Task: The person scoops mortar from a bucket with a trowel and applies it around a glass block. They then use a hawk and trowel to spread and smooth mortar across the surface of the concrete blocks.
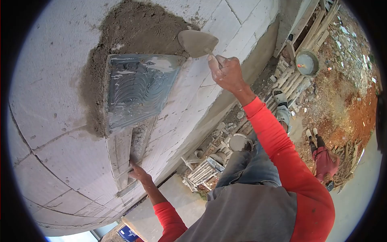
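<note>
My right hand [230, 74] is closed around the handle of a pointed trowel [197, 43], whose grey blade is against or very near the wall at the edge of a wet mortar patch [135, 26]. Beneath that mortar, a ribbed, glassy blue-grey panel [139, 88] is set in the wall, with pale smears across it. A long grey board [119, 157] runs down from the panel, with a mortar-coloured recess beside it. Lower down, my left hand [140, 173] grips the board's edge, some of its fingers hidden.
White block wall [52, 80] curves across the left. Below stand a round basin [307, 63], a bucket [238, 142] and stacked wooden poles [203, 174]. A person in a reddish top [325, 163] is on the ground at right, near rubble and scraps.
</note>
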{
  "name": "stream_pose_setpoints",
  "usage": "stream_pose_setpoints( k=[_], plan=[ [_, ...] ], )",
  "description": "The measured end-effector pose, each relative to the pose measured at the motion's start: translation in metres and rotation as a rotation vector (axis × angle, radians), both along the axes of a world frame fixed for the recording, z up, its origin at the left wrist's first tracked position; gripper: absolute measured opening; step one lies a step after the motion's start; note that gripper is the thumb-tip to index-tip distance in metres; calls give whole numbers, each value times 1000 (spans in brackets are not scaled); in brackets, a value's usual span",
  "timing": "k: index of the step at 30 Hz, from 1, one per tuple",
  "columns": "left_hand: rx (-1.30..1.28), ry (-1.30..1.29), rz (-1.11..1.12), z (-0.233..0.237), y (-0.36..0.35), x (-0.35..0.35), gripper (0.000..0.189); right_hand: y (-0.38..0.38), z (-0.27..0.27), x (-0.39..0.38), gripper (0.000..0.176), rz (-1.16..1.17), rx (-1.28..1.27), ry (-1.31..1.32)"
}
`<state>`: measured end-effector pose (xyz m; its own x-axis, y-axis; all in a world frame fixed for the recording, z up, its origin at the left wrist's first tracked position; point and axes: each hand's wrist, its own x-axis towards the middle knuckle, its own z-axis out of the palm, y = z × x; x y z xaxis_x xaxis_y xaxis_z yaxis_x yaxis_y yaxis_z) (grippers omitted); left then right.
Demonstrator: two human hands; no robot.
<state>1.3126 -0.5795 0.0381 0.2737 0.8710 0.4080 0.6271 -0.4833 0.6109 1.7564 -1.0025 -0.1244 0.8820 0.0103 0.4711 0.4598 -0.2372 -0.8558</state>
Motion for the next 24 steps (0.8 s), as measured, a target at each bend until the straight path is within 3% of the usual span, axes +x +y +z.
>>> stream_pose_setpoints(
  k=[1, 4, 7, 11, 14, 17, 20, 23, 24],
  plan=[
    [-23, -28, -17, 3, -13, 13, 62, -6, -4, 8, 37, -12, -144, -159],
    [-78, -59, -97, 11, -36, 24, 63, -32, 19, 16, 33, 37, 92, 151],
    [-60, -27, -198, -1, 4, -10, 65, -1, -2, 8, 35, 83, -184, -64],
    [0, -11, -184, -20, 37, -34, 66, -14, 27, 8, 39, -51, 450, 333],
    [22, 6, -195, -25, 54, -49, 68, 27, -5, -4, 41, 14, 23, -6],
    [33, -45, -174, -33, 50, -29, 69, 1, 41, -7, 40, 20, 573, 320],
    [26, -73, -128, -14, 12, -14, 69, 30, 18, -11, 40, 97, 278, 115],
    [79, -20, -210, -29, 32, -16, 69, 13, 29, -7, 38, 27, 469, 232],
    [77, 20, -231, -20, 33, -30, 70, 21, 24, -19, 39, 42, 378, 220]
  ],
)
